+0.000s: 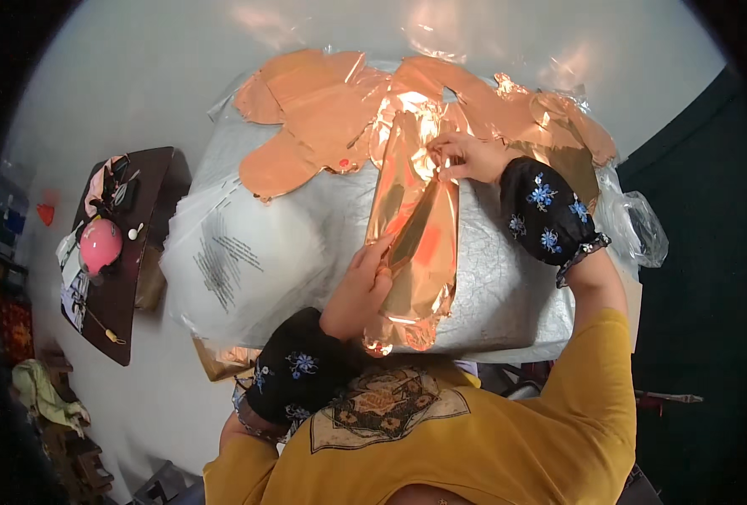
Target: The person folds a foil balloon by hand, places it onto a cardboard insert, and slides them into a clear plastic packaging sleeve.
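A long, folded copper-coloured foil balloon (420,278), flat and shiny, lies lengthwise in front of me on the silvery covered table. My left hand (358,286) grips its left edge near the lower half, thumb and fingers closed at the foil. Higher up, my right hand (472,157) pinches at the upper right edge with bent fingers; the exact fingertip contact is partly hidden by glare. Beyond both hands, more flat foil balloons (314,109) with rounded outlines overlap across the far side. Black sleeve covers with blue flowers wrap my forearms.
Left of the foil sits a stack of clear plastic bags (247,252) with dark print. A crumpled clear bag (643,229) hangs at the table's right edge. Further left, a dark side table (129,295) carries a pink round object (101,245). A dark green curtain (701,295) hangs at right.
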`<action>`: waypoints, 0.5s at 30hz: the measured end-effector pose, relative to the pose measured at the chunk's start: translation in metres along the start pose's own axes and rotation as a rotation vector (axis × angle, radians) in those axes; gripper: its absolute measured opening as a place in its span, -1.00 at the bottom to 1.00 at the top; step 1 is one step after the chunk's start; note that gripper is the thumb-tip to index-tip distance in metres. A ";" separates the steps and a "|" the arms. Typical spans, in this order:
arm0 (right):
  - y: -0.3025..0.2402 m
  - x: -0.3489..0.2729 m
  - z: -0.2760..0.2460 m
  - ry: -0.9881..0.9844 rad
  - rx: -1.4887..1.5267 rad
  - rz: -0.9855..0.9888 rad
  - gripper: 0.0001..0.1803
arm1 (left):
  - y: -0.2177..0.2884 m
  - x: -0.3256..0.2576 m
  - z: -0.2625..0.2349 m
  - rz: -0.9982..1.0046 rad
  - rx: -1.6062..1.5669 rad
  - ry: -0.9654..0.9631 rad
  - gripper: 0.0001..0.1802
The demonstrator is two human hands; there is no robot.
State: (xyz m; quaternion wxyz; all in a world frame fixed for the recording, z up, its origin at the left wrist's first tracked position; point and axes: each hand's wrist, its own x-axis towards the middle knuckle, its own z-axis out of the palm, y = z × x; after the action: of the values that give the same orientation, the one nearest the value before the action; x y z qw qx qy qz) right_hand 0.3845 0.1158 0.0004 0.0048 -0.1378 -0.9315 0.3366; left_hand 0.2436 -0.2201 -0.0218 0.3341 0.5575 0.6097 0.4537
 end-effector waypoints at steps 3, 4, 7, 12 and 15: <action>0.002 -0.007 0.011 0.198 -0.245 -0.143 -0.69 | -0.014 -0.002 0.000 -0.030 -0.127 -0.008 -0.42; 0.006 -0.010 0.015 0.200 -0.245 -0.137 -0.69 | -0.016 -0.001 0.001 -0.028 -0.129 -0.014 -0.42; 0.009 -0.017 0.029 0.465 -0.360 -0.203 -0.65 | -0.015 0.001 0.002 0.025 -0.042 -0.003 -0.39; -0.044 -0.044 0.041 0.694 -0.266 -0.110 -0.53 | 0.004 -0.001 -0.003 -0.080 -0.057 -0.036 -0.40; -0.117 -0.085 0.073 0.460 -0.003 0.029 -0.28 | -0.014 0.002 0.004 0.048 -0.047 0.012 -0.39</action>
State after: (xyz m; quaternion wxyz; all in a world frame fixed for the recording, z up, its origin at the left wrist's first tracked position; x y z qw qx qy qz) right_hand 0.4295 -0.0379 0.0245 0.2119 -0.2244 -0.9043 0.2948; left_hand 0.2416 -0.2173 -0.0363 0.3325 0.5613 0.5872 0.4790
